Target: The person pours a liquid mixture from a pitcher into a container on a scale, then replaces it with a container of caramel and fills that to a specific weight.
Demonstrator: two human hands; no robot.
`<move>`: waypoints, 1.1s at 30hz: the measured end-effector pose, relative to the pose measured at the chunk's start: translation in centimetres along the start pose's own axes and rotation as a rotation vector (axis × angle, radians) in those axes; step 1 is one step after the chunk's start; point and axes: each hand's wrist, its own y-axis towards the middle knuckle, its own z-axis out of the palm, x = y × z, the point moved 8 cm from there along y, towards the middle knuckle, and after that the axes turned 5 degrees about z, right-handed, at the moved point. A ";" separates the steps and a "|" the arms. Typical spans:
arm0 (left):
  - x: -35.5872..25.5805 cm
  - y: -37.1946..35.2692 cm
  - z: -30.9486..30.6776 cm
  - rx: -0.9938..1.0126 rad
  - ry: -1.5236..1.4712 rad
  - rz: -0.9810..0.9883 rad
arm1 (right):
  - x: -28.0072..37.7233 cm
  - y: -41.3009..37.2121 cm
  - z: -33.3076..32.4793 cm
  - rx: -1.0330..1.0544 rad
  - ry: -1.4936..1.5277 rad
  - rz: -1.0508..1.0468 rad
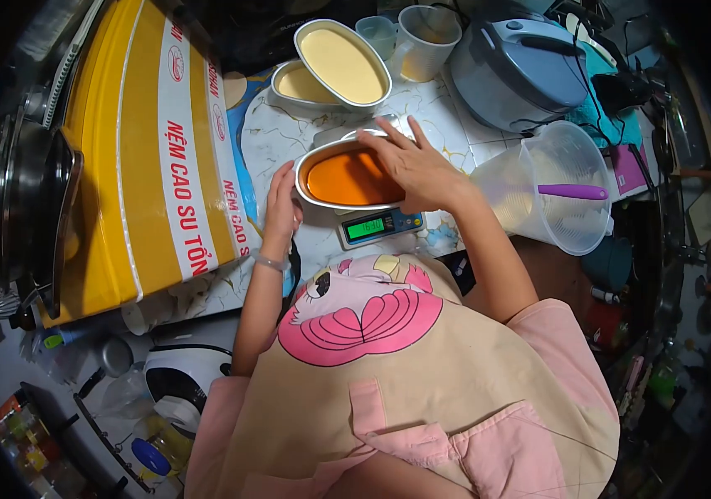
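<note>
An oval metal tin (pixel 348 181) with glossy orange-brown liquid in it sits over a digital kitchen scale (pixel 364 229) whose green display is lit. At the tin's left end, my left hand (pixel 283 208) grips the rim with its fingertips. My right hand (pixel 424 173) reaches over the right end, fingers on the far rim and thumb toward the near side, covering that part of the tin. Just behind, an oval tin of pale yellow batter (pixel 341 62) rests partly on top of another tin with similar batter (pixel 304 83).
A clear pitcher (pixel 530 195) with a purple-handled spatula (pixel 572 192) stands on the right. Behind it is a grey-blue lidded appliance (pixel 515 71). A measuring jug (pixel 427 41) and a small cup (pixel 377 35) are at the back. A large yellow package (pixel 123 166) fills the left.
</note>
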 end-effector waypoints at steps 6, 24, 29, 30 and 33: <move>-0.2 -0.4 1.0 0.051 -0.066 -0.015 | -2.8 -5.1 -4.0 -0.740 0.428 0.182; 1.2 -1.7 1.6 0.147 -0.264 -0.109 | -8.4 -3.8 8.0 -0.824 1.938 0.602; 0.0 -2.0 2.2 0.157 -0.233 -0.083 | -8.4 -3.9 7.9 -0.837 1.979 0.591; 0.1 -1.9 2.2 0.163 -0.230 -0.073 | -8.6 -3.9 8.1 -0.834 1.977 0.595; 1.1 -1.2 1.9 0.201 -0.230 -0.084 | -9.1 -4.1 8.7 -0.833 1.994 0.605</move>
